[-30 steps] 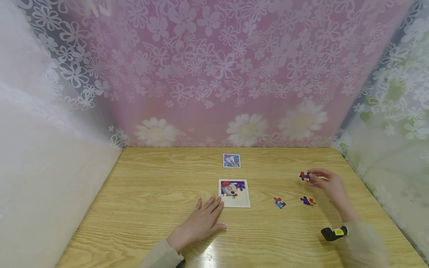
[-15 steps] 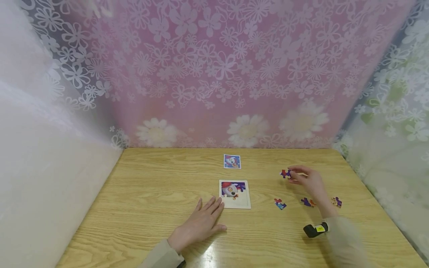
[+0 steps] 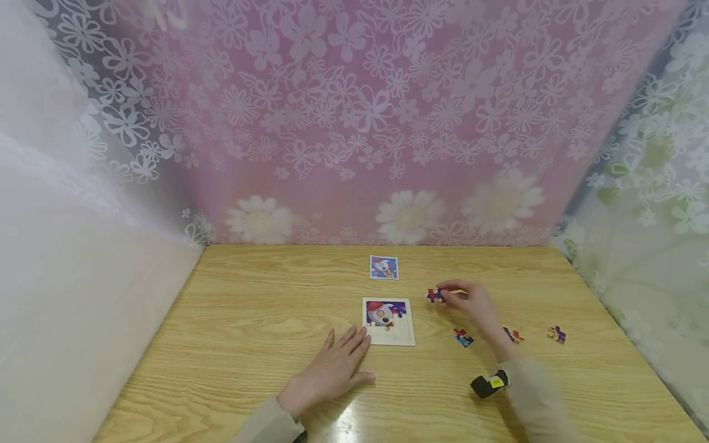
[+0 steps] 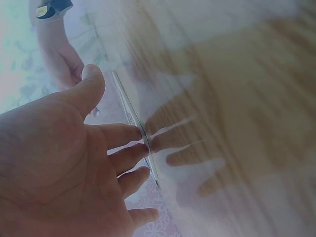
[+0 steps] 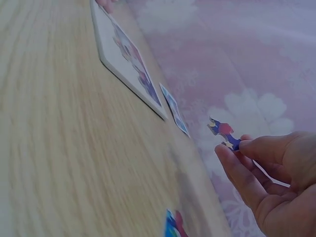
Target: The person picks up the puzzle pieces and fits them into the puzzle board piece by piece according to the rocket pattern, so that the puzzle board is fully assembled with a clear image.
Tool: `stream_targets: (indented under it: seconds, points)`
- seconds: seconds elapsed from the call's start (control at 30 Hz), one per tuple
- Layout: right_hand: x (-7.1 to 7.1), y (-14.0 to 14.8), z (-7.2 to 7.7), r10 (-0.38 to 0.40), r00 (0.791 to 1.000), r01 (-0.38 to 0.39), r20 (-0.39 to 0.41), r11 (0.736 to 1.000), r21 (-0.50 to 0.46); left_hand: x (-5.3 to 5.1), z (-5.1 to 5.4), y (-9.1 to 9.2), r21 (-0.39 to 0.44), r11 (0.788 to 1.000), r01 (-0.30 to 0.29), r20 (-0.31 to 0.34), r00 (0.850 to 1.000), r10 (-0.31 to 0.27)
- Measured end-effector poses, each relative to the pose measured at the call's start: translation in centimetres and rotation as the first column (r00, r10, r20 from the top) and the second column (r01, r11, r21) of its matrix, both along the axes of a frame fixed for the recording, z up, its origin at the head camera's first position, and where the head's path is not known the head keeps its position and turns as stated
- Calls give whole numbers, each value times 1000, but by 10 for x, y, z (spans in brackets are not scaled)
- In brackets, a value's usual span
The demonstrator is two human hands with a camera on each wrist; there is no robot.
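Note:
Between thumb and fingertips my right hand [image 3: 471, 303] pinches a purple and red jigsaw piece [image 3: 434, 296], held above the table to the right of the puzzle board. In the right wrist view the piece [image 5: 225, 132] stands clear of the tabletop. The white square puzzle board [image 3: 394, 336] has a partly filled picture in its upper part, and its lower part is bare. My left hand [image 3: 331, 368] lies with straight fingers, its fingertips [image 4: 143, 149] touching the board's lower left edge. A small picture card [image 3: 384, 267] lies behind the board.
Loose jigsaw pieces lie to the right: a red and blue one [image 3: 463, 337], a purple and orange one [image 3: 514, 335] partly behind my right wrist, and another [image 3: 557, 334] farther right. A flowered curtain [image 3: 343, 135] rises at the table's back edge.
My right hand has carried the pinched jigsaw piece leftward from the table's right side toward the board. The rightmost loose piece is now uncovered. My left hand has stayed in place.

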State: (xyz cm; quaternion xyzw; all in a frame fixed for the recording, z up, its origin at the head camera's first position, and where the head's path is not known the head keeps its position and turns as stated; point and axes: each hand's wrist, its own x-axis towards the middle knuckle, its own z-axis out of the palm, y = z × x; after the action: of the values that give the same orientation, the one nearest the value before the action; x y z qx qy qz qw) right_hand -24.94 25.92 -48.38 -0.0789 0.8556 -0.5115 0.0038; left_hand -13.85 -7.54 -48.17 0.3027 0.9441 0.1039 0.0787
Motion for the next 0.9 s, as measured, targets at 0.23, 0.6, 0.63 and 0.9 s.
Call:
stream_targets:
  seconds: [0.23, 0.6, 0.63, 0.9]
  points:
    - [0, -24, -9, 35, 999, -35, 36, 999, 0, -1, -2, 0, -6, 1000, -1, -5, 1000, 1]
    - [2, -52, -16, 70, 993, -66, 90, 997, -44, 0, -1, 1, 5, 1000, -10, -1, 1000, 10]
    - [3, -55, -16, 67, 993, -64, 97, 997, -42, 0, -1, 1, 6, 1000, -11, 1, 1000, 11]
    - [11, -68, -14, 82, 991, -81, 110, 997, -12, -1, -2, 1, 5, 1000, -9, 0, 1000, 9]
